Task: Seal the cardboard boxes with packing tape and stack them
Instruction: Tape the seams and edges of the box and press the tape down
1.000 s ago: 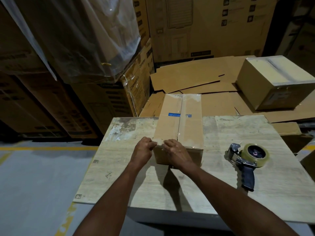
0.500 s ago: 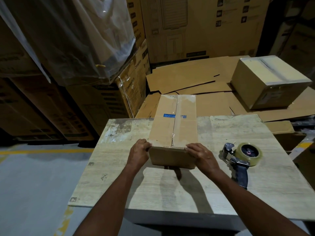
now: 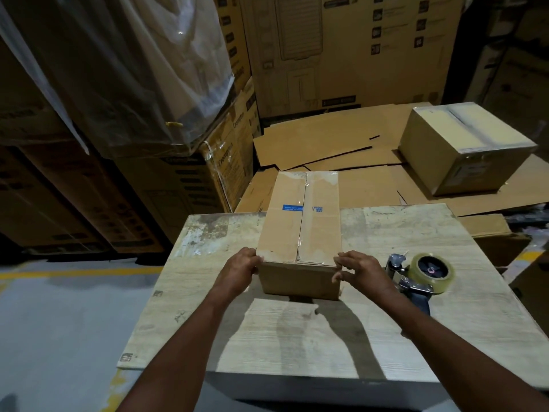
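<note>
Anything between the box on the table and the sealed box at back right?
Nothing visible. The tape dispenser lies right of the box but nearer than that line; only flat cardboard sheets lie between.

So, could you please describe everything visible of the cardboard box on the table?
The cardboard box is plain brown and oblong, its top flaps closed with clear tape along the centre seam and a small blue label near the middle. It rests on the wooden table, with the left hand and right hand gripping its near corners.
</note>
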{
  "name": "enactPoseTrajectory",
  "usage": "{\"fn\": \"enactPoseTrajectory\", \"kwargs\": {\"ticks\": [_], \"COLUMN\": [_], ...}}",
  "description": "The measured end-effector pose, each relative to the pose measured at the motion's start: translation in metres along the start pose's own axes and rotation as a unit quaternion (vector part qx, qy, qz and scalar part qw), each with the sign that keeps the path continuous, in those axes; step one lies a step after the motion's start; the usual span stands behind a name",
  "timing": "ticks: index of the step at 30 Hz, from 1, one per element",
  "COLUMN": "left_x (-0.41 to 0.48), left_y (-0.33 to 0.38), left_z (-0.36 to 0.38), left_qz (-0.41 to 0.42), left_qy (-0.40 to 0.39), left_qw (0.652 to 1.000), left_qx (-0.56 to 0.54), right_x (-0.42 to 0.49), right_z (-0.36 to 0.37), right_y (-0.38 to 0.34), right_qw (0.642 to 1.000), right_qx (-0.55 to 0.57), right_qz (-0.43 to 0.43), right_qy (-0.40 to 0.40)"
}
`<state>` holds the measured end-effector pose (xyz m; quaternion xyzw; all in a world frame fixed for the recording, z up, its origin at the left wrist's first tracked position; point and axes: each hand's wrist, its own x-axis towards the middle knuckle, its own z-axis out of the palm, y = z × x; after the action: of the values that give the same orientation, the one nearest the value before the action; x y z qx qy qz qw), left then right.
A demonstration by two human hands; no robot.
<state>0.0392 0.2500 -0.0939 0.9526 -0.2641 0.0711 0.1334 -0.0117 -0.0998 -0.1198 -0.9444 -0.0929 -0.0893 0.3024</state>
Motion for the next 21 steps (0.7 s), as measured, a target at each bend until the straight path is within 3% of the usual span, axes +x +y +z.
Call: {"fn": "enactPoseTrajectory", "kwargs": {"ticks": [4, 13, 18, 21], "left_x": [0.011, 0.015, 0.01, 0.008], "left_y": [0.005, 0.0, -0.005, -0.005], "left_z": [0.003, 0.008, 0.011, 0.012], "left_qz": [0.007, -0.035, -0.026, -0.026], "left_qy": [0.028, 0.027, 0.032, 0.042], "left_qw": [0.998, 0.999, 0.999, 0.999], "left_qx": [0.055, 0.012, 0.007, -0.016], "right_x": [0.012, 0.031, 0.03, 0.031], "right_z": [-0.016, -0.026, -0.026, -0.007], "right_y": [0.002, -0.006, -0.026, -0.045], "right_qw": [0.996, 0.984, 0.975, 0.975], "right_qx": [-0.026, -0.085, -0.158, -0.19], "right_qz": [-0.044, -0.076, -0.071, -0.091], "right_qy": [-0.077, -0.14, -0.139, -0.075]}}
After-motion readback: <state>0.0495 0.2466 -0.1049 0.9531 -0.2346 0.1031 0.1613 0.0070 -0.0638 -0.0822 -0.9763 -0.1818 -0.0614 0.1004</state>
